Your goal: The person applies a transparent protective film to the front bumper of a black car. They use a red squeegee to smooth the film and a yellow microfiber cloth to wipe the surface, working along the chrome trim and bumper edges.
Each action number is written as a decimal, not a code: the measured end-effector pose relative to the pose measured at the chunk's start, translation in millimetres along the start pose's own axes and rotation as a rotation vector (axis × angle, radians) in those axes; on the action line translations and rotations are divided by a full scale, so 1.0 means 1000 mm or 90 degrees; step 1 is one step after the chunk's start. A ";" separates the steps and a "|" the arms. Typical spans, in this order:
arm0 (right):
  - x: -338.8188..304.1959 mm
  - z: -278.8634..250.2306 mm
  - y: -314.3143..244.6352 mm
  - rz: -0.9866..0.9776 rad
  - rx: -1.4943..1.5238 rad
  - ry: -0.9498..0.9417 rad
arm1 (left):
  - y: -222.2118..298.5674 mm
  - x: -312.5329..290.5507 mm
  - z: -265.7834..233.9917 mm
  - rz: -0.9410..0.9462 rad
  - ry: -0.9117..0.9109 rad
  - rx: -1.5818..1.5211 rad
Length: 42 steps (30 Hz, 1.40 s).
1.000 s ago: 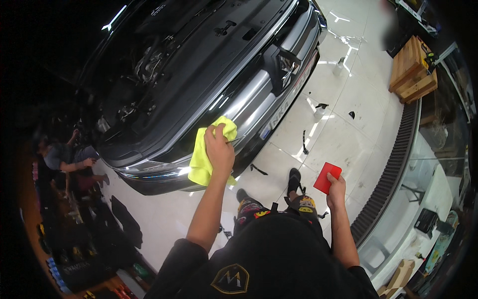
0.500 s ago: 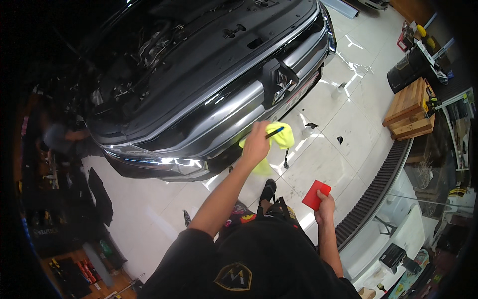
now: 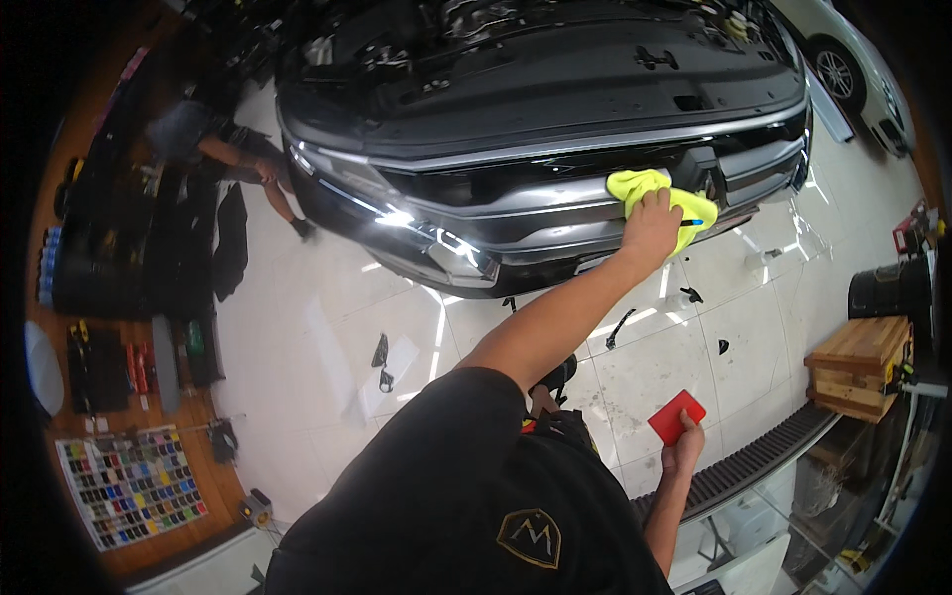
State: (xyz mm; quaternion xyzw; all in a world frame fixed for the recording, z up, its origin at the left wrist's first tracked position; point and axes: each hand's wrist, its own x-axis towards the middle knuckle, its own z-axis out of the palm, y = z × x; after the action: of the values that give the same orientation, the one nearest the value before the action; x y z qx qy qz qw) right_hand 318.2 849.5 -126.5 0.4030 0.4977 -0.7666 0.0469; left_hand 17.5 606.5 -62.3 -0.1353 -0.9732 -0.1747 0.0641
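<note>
My left hand [image 3: 653,233] is closed around a bright yellow-green cloth [image 3: 640,182], pressed against the silver bar of the car's front grille [image 3: 565,198], left of the central emblem. A thin dark pen-like tool with a blue end [image 3: 692,223] also sticks out of that hand. Lower down, away from the car, my right hand [image 3: 684,448] grips a flat red squeegee [image 3: 676,416] between thumb and fingers. The dark grey car [image 3: 535,134] stands in front of me with its engine bay uncovered. The cloth hides part of the grille.
Another person [image 3: 238,157] is beside the car's left-hand side in view. Small black pieces [image 3: 691,295] and a black strip [image 3: 620,328] lie on the white tiled floor [image 3: 654,372]. A wooden box [image 3: 861,362] and a floor grate [image 3: 764,461] are to the right.
My left hand has reached forward with the cloth and now presses it on the grille. My view has turned, showing more of the left side. The right hand still holds the squeegee.
</note>
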 end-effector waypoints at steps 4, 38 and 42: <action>0.000 0.001 0.034 0.069 -0.013 -0.018 | -0.054 -0.088 -0.002 -0.070 -0.001 -0.062; -0.101 -0.003 0.104 0.044 -0.283 -0.147 | -0.208 -0.698 0.038 -0.649 -0.160 -0.335; -0.081 -0.072 0.110 0.021 -0.336 -0.055 | -0.212 -0.652 0.016 -0.710 -0.185 -0.352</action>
State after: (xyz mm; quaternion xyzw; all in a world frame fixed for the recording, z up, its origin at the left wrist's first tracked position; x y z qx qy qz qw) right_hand 465.3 825.6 -165.0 0.3518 0.6715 -0.6258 0.1836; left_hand 578.4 263.3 -257.5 0.3573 -0.8152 -0.4065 -0.2062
